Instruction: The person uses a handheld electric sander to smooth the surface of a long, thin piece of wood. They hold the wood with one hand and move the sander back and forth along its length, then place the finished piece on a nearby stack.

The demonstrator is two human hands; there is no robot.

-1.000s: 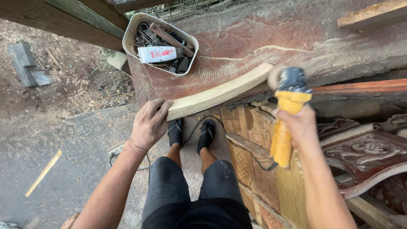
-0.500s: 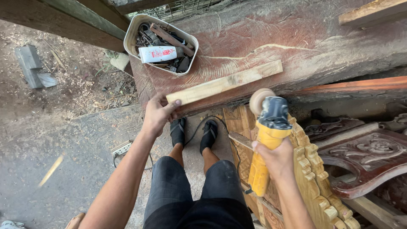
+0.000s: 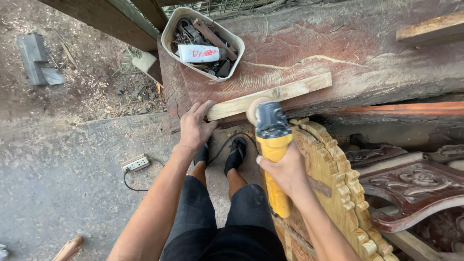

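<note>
Where the head view looks straight down, the left hand (image 3: pixel 195 126) lies flat with fingers spread, pressing the near left end of a pale wood strip (image 3: pixel 270 94) against the reddish slab bench (image 3: pixel 367 53). Not clamped round it; more a palm hold on the end.

The right hand (image 3: pixel 286 169) is wrapped tight round the yellow body of an angle grinder (image 3: pixel 271 145). Its sanding disc (image 3: pixel 253 107) sits at the strip's lower edge, just right of the left hand's fingers; contact likely, cannot be sure.

Strip's long axis runs left to right, rising slightly toward the far right end. It lies ahead of both hands, across the bench edge. Left hand is on it; right hand is back along the tool, with only the disc near the wood.

Also noted: a grey tub (image 3: pixel 170 29) of tools at the bench's far left corner, well apart from the strip. Carved wooden panel (image 3: pixel 333 169) with a scalloped edge stands under the right forearm. White power strip (image 3: pixel 136 164) on the ground, left of the legs.
</note>
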